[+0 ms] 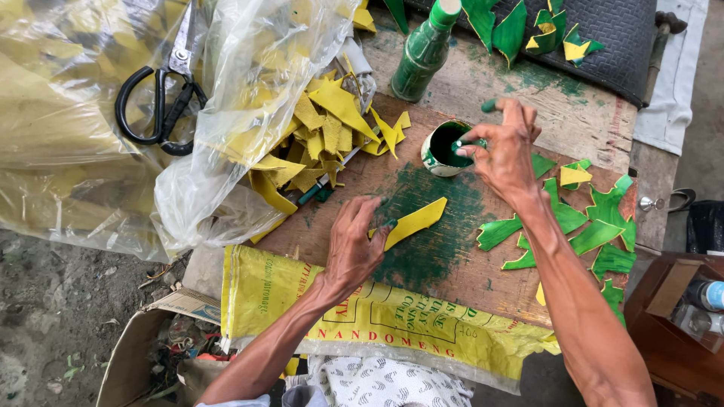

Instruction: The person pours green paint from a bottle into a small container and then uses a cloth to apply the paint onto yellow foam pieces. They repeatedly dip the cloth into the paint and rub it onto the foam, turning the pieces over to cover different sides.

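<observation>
My left hand [353,243] presses a yellow leaf-shaped strip [417,219] flat on a green-stained wooden board [445,264]. My right hand [504,148] holds a small green-tipped brush over a small white cup of green paint [441,148]; the brush tip is at the cup's mouth. A pile of unpainted yellow strips [324,139] lies at the board's far left. Painted green strips [592,230] lie spread at the right of the board.
A green paint bottle [424,50] stands beyond the cup. Black scissors [162,98] rest on clear plastic bags [90,128] at left. A yellow woven sack [377,313] covers my lap. More green-and-yellow pieces [543,30] lie on a dark mat at top.
</observation>
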